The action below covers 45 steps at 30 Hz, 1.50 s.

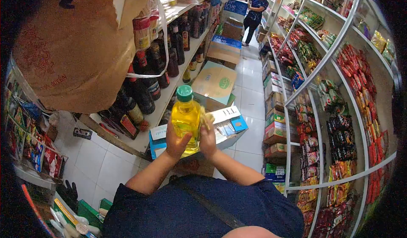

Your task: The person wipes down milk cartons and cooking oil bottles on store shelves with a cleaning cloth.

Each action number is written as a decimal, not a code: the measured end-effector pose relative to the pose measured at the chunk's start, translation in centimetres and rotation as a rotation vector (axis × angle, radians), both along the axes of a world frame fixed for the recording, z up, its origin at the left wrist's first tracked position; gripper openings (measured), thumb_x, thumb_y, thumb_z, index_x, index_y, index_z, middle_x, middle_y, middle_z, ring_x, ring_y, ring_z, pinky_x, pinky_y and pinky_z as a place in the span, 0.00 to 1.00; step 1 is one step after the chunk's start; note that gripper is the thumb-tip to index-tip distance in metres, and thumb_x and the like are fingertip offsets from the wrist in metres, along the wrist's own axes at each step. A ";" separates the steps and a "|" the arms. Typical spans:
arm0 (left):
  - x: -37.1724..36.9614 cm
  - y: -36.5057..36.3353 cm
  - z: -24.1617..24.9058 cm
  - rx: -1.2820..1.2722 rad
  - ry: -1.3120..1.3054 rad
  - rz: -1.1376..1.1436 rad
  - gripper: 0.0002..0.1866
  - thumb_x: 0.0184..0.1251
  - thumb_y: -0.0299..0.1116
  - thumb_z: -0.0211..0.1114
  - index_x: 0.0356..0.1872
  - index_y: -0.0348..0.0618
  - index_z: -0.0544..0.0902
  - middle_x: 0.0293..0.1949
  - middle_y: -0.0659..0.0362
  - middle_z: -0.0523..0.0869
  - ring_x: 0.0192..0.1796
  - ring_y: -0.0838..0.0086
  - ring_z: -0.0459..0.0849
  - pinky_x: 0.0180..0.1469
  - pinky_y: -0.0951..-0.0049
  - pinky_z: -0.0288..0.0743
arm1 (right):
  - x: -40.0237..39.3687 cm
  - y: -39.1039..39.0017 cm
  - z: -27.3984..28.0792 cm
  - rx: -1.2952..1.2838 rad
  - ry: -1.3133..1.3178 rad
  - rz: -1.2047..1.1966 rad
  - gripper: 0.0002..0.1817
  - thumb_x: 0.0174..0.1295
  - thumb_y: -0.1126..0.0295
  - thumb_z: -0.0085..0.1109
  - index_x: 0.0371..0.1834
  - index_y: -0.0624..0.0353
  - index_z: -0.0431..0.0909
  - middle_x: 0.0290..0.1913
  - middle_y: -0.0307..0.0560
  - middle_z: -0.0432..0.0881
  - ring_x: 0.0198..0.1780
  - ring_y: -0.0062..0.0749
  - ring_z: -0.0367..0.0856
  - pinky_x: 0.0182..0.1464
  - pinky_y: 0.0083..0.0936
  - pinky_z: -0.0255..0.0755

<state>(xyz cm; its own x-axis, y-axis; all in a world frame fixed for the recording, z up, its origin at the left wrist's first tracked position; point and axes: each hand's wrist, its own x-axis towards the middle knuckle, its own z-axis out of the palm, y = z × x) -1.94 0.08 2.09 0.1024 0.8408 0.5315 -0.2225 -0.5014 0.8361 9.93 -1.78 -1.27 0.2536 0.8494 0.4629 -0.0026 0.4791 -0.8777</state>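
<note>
A clear bottle of yellow cooking oil (186,113) with a green cap stands upright in front of me, above an open blue-and-white carton (234,137). My left hand (174,141) is wrapped round its lower left side, thumb across the front. On the other side, my right hand (207,141) grips a crumpled yellowish cloth (206,118) and presses it against the bottle. The carton's flaps are folded out, and the bottle and hands hide part of its inside.
Dark bottles (154,64) line the shelf at left, under a large brown paper sack (76,55). Closed cartons (216,79) stand along the aisle ahead. Racks of packets (330,132) fill the right side. Another person (256,13) stands at the far end.
</note>
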 end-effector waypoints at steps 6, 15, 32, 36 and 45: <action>0.5 0.0 -0.7 0.100 0.120 0.085 0.46 0.57 0.59 0.59 0.64 0.34 0.52 0.58 0.46 0.66 0.61 0.60 0.66 0.63 0.61 0.56 | 0.0 -2.6 0.0 -0.253 0.097 0.018 0.25 0.69 0.61 0.38 0.63 0.68 0.57 0.60 0.55 0.64 0.62 0.38 0.62 0.65 0.30 0.53; 1.3 -0.4 -1.4 0.019 0.085 0.137 0.40 0.67 0.57 0.45 0.67 0.36 0.46 0.66 0.49 0.53 0.65 0.63 0.59 0.67 0.61 0.52 | 1.3 -2.5 -1.3 -0.067 -0.382 -0.144 0.24 0.64 0.65 0.47 0.62 0.62 0.62 0.47 0.53 0.74 0.48 0.37 0.74 0.52 0.31 0.67; -0.9 2.8 1.0 -0.028 -0.008 -0.086 0.45 0.61 0.67 0.44 0.67 0.38 0.51 0.67 0.45 0.52 0.68 0.54 0.55 0.67 0.53 0.49 | 37.3 -46.4 -11.6 0.313 0.991 -1.944 0.18 0.59 0.53 0.45 0.33 0.56 0.77 0.34 0.45 0.80 0.35 0.41 0.78 0.40 0.38 0.72; -0.7 4.8 2.8 0.013 0.031 -0.130 0.50 0.56 0.72 0.43 0.67 0.38 0.51 0.68 0.44 0.52 0.68 0.52 0.56 0.67 0.50 0.53 | 35.6 -53.6 -12.5 0.550 0.890 -1.808 0.20 0.53 0.58 0.55 0.46 0.58 0.71 0.34 0.46 0.79 0.33 0.34 0.78 0.30 0.31 0.73; 0.2 6.6 11.0 -0.040 0.201 -0.439 0.29 0.55 0.39 0.68 0.55 0.34 0.69 0.48 0.52 0.79 0.48 0.70 0.78 0.52 0.70 0.71 | 24.6 -18.5 -3.3 -0.240 0.702 -0.442 0.24 0.59 0.50 0.50 0.51 0.56 0.72 0.40 0.39 0.78 0.37 0.24 0.77 0.35 0.24 0.74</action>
<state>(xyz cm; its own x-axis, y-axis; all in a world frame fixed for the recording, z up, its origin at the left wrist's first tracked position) -1.77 6.69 13.07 0.5498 0.7144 0.4329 -0.2376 -0.3631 0.9010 34.53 -20.30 -4.60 0.7437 0.6603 -0.1042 -0.4396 0.3657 -0.8204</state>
